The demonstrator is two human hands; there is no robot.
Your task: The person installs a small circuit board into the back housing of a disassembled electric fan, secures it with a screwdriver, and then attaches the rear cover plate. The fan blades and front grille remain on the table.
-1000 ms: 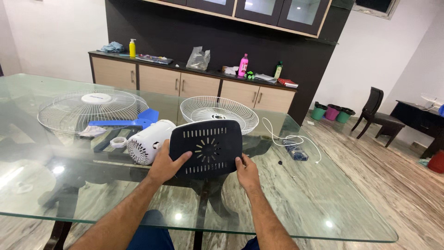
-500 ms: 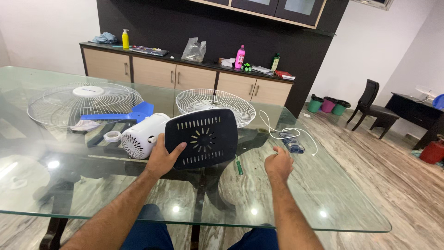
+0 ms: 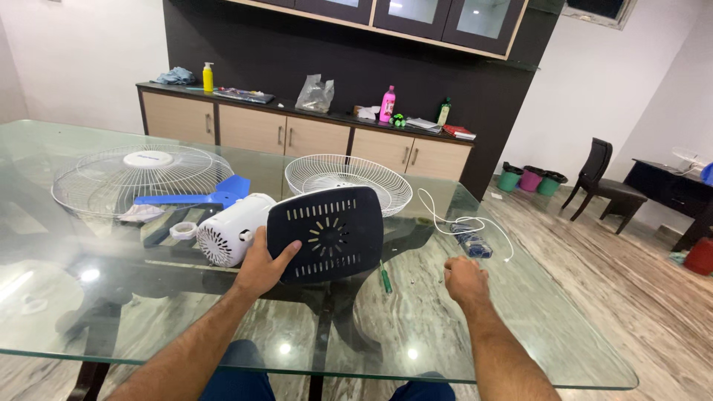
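**Glass table with fan parts: contents by size**

Glass table (image 3: 520, 327): large, clear top, grey stone-patterned floor showing through; bears every item below.

Front fan guard (image 3: 141, 178): white wire disc with a round white centre cap, lying flat at the far left of the table.

Rear fan guard (image 3: 349, 174): white wire bowl, open side up, behind the dark cover.

Dark slotted cover (image 3: 327, 234): black rounded panel with rows of slots and a ring of radial vents. Stands tilted on its lower edge near the table's middle, vented face toward the person. Held at its left edge only.

Motor housing (image 3: 230, 229): white cylinder with a vented end, on its side, just left of the cover and touching it or nearly so.

Blue fan blade (image 3: 197, 197): flat, between the front guard and the motor housing.

Left hand (image 3: 260, 267): clasped on the cover's lower left corner, thumb across the front face, fingers hidden behind.

Right hand (image 3: 466, 282): holds nothing visible; loosely curled, knuckles up, low over the glass, well apart from the cover.

White cord (image 3: 460, 219): looped at the right, with a small dark block beside it.

Screwdriver (image 3: 385, 278): green handle, lying between cover and right hand.

Small screws (image 3: 414, 283): tiny specks near the screwdriver; detail too small to tell.
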